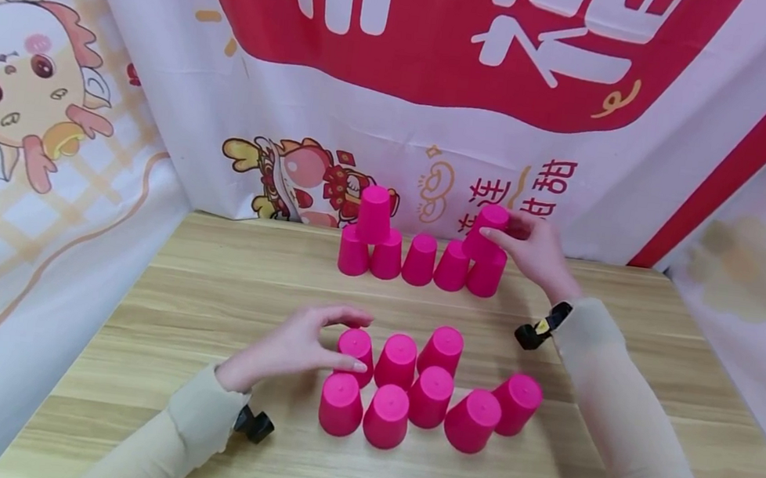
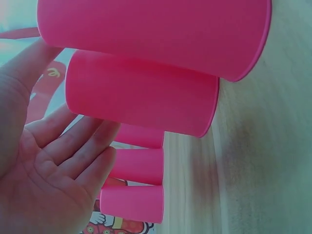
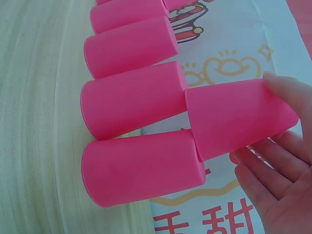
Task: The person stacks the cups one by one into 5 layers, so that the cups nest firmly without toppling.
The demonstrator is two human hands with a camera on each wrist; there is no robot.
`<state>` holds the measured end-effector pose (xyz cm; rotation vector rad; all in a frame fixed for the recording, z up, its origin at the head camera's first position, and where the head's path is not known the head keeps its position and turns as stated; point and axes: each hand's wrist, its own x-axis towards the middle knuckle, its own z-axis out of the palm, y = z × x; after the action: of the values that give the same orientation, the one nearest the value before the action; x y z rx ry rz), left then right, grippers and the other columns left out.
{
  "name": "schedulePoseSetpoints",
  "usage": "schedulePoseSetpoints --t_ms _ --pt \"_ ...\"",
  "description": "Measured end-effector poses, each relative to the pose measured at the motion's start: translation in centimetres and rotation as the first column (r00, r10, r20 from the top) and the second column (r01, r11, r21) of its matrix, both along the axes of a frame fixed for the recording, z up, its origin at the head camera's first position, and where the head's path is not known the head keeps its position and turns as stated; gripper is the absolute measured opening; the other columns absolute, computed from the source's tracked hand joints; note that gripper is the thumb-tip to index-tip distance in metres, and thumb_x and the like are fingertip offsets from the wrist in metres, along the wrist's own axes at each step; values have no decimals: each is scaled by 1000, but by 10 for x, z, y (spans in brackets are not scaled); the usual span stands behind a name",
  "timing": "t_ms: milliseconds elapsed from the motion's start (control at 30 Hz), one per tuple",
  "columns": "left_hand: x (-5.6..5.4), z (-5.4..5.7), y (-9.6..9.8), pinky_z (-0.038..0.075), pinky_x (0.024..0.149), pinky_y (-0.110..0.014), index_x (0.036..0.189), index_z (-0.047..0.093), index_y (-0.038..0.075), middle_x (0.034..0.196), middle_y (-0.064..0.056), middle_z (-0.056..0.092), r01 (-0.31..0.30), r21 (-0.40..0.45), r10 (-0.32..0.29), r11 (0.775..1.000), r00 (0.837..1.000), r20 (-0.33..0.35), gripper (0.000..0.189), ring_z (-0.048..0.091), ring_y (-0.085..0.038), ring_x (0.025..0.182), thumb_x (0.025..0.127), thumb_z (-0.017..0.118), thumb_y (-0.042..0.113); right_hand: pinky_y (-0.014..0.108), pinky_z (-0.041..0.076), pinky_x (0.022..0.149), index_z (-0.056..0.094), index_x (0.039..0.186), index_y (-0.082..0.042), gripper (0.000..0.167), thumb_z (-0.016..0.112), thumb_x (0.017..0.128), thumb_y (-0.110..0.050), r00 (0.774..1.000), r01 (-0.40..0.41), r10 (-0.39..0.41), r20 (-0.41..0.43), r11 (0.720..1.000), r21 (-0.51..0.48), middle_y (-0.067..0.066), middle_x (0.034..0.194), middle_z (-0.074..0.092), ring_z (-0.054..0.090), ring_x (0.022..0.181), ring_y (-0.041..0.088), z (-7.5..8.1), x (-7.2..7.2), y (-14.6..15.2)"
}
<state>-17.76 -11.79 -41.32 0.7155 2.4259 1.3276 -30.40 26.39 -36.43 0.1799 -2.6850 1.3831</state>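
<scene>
At the back of the table, my right hand holds an upside-down pink cup between thumb and fingers. Its rim rests on the bases of two neighbouring cups at the right end of a row. Nearer the front, my left hand reaches around another upturned pink cup, thumb across its front and fingers behind. That cup stands on the table at the left of a group. In the left wrist view, a closer cup covers part of it and hides the thumb tip.
The back row has a middle cup and, at its left end, a cup on top of two others. Several upturned cups, such as this front one, stand close together in front. A printed cloth hangs behind the wooden table.
</scene>
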Motion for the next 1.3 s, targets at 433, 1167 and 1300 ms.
schedulePoseSetpoints --t_ms 433,1167,1300 --pt "-1 -4 -1 46 102 -58 136 65 22 128 9 64 17 -2 -17 1000 1000 3 64 56 -18 123 79 89 38 48 47 103 40 157 -19 83 77 89 -49 1000 1 1 28 998 -69 8 146 53 54 128 29 3 17 6" --pt "-9 -6 -7 44 103 -59 131 69 17 120 8 68 -7 34 5 999 999 54 58 58 -21 119 80 89 36 18 46 97 50 151 -17 68 76 93 -39 998 -60 60 2 997 -47 7 143 58 55 129 24 11 97 32" --pt "-16 1 -6 42 104 -60 129 70 20 120 8 67 -32 45 32 998 999 10 58 58 -20 121 78 90 40 12 46 92 54 148 -15 63 77 93 -35 997 -77 76 -4 997 -34 7 139 61 58 126 24 4 113 40"
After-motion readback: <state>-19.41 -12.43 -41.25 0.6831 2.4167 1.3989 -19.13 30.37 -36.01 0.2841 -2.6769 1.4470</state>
